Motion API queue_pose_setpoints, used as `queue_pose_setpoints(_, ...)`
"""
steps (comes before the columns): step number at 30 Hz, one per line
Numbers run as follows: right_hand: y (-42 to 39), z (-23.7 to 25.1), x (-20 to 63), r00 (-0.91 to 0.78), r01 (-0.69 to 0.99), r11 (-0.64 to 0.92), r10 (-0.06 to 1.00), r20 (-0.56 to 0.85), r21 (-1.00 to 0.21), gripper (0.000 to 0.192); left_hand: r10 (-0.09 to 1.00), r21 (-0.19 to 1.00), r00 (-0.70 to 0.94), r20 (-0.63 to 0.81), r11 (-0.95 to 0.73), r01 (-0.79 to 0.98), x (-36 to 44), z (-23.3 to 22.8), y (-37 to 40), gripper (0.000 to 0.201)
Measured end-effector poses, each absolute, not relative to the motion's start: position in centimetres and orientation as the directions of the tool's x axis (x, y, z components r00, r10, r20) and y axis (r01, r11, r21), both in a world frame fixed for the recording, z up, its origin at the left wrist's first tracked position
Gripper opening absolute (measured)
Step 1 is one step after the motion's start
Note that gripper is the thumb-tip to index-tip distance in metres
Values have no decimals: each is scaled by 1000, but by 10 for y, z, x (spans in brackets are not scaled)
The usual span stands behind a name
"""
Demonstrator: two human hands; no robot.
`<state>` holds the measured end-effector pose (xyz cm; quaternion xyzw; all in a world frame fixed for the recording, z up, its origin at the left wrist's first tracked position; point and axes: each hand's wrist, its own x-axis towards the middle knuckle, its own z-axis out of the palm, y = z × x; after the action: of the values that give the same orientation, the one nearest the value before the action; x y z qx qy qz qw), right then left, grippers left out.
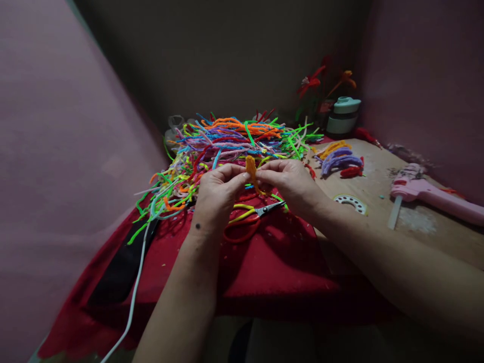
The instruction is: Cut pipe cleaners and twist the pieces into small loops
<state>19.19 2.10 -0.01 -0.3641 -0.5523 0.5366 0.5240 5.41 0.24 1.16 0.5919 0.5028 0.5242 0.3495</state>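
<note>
Both hands meet over a red cloth (280, 262) spread on the table, and the landmark here is the big heap of pipe cleaners (230, 141) in many colours that lies on the far part of that cloth. Just in front of the heap, the left hand (217, 194) and the right hand (289, 181) pinch an orange pipe cleaner (251, 171) between them, fingertips closed on it from either side; the piece stands roughly upright, its fuzzy top showing above the fingers and a thin tail hanging below. Whether it is twisted or folded inside the grip cannot be made out. Under the hands, nearer than the heap, a pair of scissors (251, 219) with red and yellow handles lies flat on the cloth, blades pointing right. To the right of the heap, on the bare wooden tabletop (427, 237), sits a small bundle of purple, orange and red bent pieces (340, 159); nearer than that lies a white ring-shaped roll (351, 201). Well right of the heap lies a pink glue gun (427, 194). Behind the heap's right end stands a pale green and white container (343, 116) with red and orange handmade flowers (321, 80) beside it. A white cable (136, 282) runs from the heap's left edge down across the cloth.
</note>
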Motion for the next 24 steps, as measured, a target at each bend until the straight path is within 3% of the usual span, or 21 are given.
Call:
queue_pose_setpoints(7,21,-3,193,-134,55,319,941,309,-946,10,967,947,-52,248,-230,225,60,12,0,17)
queue_pose_setpoints(20,18,-9,190,-130,183,485,874,468,-855,10,909,850,-149,389,-292,439,68,8,0,5)
queue_pose_setpoints(24,18,-9,191,-124,219,496,868,480,-840,10,922,876,-116,369,-303,375,69,6,1,7)
